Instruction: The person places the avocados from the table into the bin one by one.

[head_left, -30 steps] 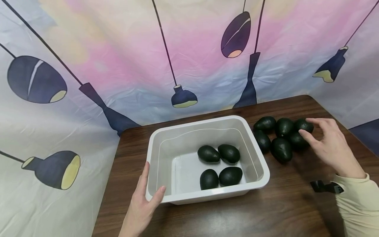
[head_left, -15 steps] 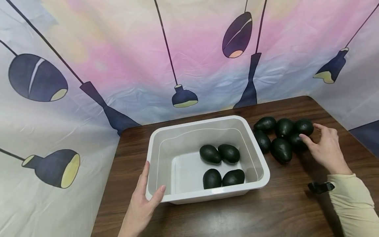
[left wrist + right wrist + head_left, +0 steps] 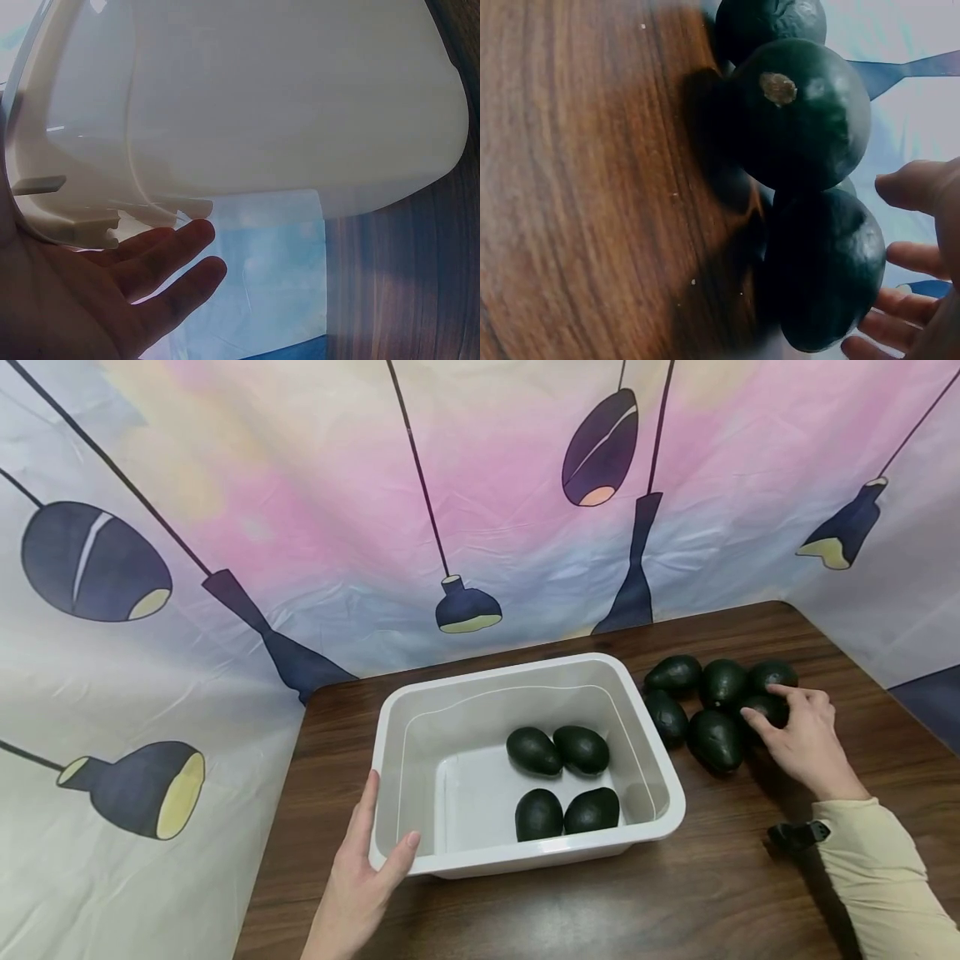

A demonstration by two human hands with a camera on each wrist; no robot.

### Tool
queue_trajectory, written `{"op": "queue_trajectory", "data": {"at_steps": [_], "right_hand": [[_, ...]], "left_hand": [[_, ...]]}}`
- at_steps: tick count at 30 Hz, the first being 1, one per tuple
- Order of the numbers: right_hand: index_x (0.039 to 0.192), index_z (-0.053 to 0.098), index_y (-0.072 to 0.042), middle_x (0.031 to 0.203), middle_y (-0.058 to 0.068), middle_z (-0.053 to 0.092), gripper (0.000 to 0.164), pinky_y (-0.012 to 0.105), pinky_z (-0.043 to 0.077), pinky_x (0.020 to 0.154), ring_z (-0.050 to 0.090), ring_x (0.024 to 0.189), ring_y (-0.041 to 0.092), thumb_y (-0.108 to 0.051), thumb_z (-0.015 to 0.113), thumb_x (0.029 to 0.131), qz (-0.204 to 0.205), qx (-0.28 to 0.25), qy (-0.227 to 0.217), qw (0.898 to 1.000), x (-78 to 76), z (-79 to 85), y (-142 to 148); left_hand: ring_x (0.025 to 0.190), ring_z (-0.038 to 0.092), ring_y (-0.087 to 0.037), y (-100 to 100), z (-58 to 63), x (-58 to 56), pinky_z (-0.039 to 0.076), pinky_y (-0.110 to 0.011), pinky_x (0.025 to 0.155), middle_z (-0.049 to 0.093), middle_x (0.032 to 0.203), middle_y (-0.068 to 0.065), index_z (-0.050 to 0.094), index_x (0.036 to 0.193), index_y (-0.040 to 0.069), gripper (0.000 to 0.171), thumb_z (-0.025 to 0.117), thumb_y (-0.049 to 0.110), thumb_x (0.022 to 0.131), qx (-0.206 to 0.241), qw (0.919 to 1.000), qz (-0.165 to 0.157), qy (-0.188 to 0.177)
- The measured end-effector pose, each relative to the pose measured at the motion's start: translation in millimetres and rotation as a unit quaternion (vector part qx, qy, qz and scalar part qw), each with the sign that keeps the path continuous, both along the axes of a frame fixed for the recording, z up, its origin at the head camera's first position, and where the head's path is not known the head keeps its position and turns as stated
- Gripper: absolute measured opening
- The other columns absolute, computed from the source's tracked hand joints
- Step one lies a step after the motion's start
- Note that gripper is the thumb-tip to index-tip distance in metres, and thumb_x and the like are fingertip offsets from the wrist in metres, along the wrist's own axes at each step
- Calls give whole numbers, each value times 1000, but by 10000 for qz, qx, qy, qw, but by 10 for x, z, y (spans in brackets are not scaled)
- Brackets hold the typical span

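Note:
My left hand (image 3: 356,881) is at the near left corner of a light grey plastic tub (image 3: 517,858), thumb over the rim and fingers along the outside. In the left wrist view, its fingers (image 3: 184,289) extend loosely below the rim. Several dark green avocados (image 3: 592,811) lie in the tub's right half. My right hand (image 3: 802,739) reaches over an avocado (image 3: 772,708) at the right side of a loose group. The right wrist view shows its fingertips right at that avocado's (image 3: 825,270) side, with the thumb held apart from it.
Several more avocados (image 3: 715,741) lie close together on the brown wooden table (image 3: 600,910), just right of the tub. Behind the table hangs a cloth (image 3: 517,527) printed with lamps. A dark strap (image 3: 798,837) juts from the right sleeve.
My right hand has come down and left from above the group to the near right avocado. The avocados in the tub rolled slightly right, then settled. The left hand stayed at the corner.

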State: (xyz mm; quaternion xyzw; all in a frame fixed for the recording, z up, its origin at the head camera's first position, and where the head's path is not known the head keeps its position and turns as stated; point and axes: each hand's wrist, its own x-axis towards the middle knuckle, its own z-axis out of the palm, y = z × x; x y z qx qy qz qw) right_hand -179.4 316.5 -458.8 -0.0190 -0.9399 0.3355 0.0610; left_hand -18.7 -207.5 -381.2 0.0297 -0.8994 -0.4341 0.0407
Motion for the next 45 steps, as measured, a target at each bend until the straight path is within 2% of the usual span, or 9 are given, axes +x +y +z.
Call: {"op": "queue_trajectory", "data": {"at_steps": [4, 6, 14, 20, 23, 29, 35, 42, 45], "right_hand": [[146, 28, 11, 138, 46, 12, 73, 72, 25, 83, 15, 119, 64, -42, 49, 100, -71, 32, -125, 9999, -11, -30, 15], [145, 28, 12, 138, 47, 12, 72, 72, 25, 83, 15, 118, 63, -41, 49, 100, -91, 41, -136, 9999, -15, -52, 20], [143, 30, 13, 138, 46, 13, 71, 72, 25, 83, 15, 119, 63, -40, 51, 100, -98, -23, -113, 9999, -33, -120, 28], [146, 26, 10, 138, 48, 10, 77, 74, 25, 84, 14, 119, 67, -45, 50, 98, -141, 12, -306, 9994, -41, -125, 23], [148, 21, 9, 139, 49, 9, 81, 74, 25, 84, 14, 119, 68, -47, 50, 98, -151, 10, -425, 9990, -43, -130, 18], [149, 18, 9, 139, 48, 9, 83, 74, 25, 86, 16, 120, 67, -48, 49, 98, -202, 7, -477, 9987, -49, -134, 5], [149, 19, 9, 139, 48, 10, 82, 74, 26, 86, 15, 121, 66, -48, 49, 98, -191, -1, -445, 9988, -40, -134, 7], [149, 19, 9, 138, 48, 10, 82, 75, 24, 87, 14, 123, 66, -47, 51, 98, -181, -76, -357, 9992, -19, -138, 20], [149, 19, 9, 139, 48, 10, 82, 75, 24, 88, 14, 124, 66, -47, 51, 98, -199, -98, -352, 9991, -13, -140, 24]], "left_hand": [[139, 29, -20, 1, -9, 6, 22, -12, 103, 23, 158, 3, 10, 156, 36, 81, 64, 31, 96, 9, 10000, 30, 31], [139, 29, -20, 1, -13, 6, 21, -9, 101, 23, 158, 3, 10, 156, 36, 81, 64, 30, 95, 17, 10000, 28, 63], [139, 29, -20, 12, -13, 1, 20, -7, 101, 23, 158, 3, 12, 156, 35, 81, 64, 29, 95, 15, 9999, 15, 151], [138, 31, -22, 16, -10, 5, 22, -8, 100, 24, 158, 0, 12, 156, 34, 80, 64, 27, 95, 2, 9997, -23, 252], [138, 30, -20, 15, -5, 7, 24, -14, 104, 24, 158, 2, 12, 156, 35, 81, 64, 28, 95, -9, 9998, 7, 185], [140, 27, -19, 11, 3, 8, 27, -42, 108, 21, 158, 5, 10, 156, 36, 81, 64, 30, 95, -18, 10000, 43, 73], [140, 26, -19, 12, 7, 10, 26, -45, 108, 21, 159, 5, 10, 156, 37, 81, 64, 31, 95, -42, 9999, 83, 46], [140, 27, -19, 15, 6, 14, 24, -22, 107, 21, 158, 5, 10, 156, 37, 81, 64, 31, 95, -22, 10000, 71, 44], [140, 27, -19, 15, 6, 14, 23, -19, 106, 21, 158, 5, 10, 156, 37, 81, 64, 32, 95, -13, 10000, 69, 43]]}}
